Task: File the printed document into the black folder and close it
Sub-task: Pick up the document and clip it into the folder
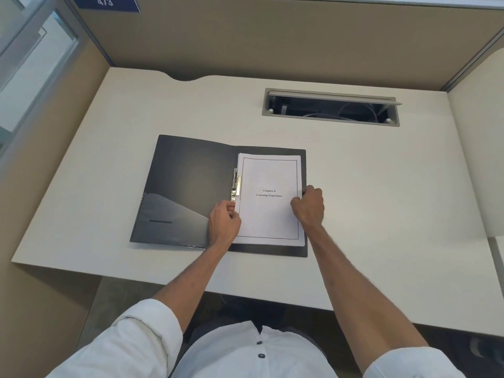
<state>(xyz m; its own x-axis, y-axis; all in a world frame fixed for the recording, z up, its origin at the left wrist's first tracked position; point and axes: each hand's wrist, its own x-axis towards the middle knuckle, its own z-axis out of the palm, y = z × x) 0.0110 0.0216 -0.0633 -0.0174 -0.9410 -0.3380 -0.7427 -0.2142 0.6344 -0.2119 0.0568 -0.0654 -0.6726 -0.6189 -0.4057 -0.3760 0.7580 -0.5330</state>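
**Entry: open black folder, printed document seated under clip**

Black folder (191,186): lying open flat on the pale surface (381,186), inner pocket at the lower left.
Printed document (268,197): a stack titled "Chapter 6 / Learning Experience", lying on the folder's right half, left margin beside the metal spring clip (236,185) at the spine.
Left hand (224,222): curled, fingers pinching the stack's lower left edge just below the clip.
Right hand (309,207): curled, gripping the stack's right edge at mid-height.
Cable-access hatch (331,107): open, well apart from the folder.

Risk, as judged: if the margin is not fully under the clip bar, sheets could fan or slide out when the cover swings over. Uneven pressure from either hand may skew the stack, leaving corners proud of the cover.
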